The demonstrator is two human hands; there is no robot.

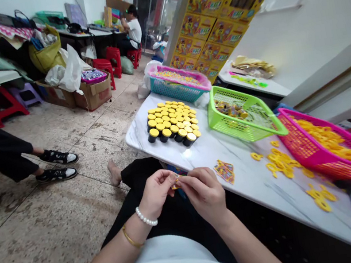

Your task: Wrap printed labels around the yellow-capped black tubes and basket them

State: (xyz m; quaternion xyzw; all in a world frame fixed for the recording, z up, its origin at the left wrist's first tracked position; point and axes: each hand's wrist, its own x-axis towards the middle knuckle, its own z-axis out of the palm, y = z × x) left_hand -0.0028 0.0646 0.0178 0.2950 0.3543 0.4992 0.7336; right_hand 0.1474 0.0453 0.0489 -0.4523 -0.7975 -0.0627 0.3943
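Note:
My left hand and my right hand meet over my lap, both pinched on a small yellow-orange piece that is mostly hidden by the fingers. On the white table just beyond lies a small stack of printed stickers. Further back stands a block of several black pots with yellow lids. Loose yellow rings lie scattered to the right.
A green basket, a pink basket of yellow rings and a blue-pink basket stand on the table. Yellow cartons are stacked behind. Another person's legs and sneakers are at left; someone sits far back.

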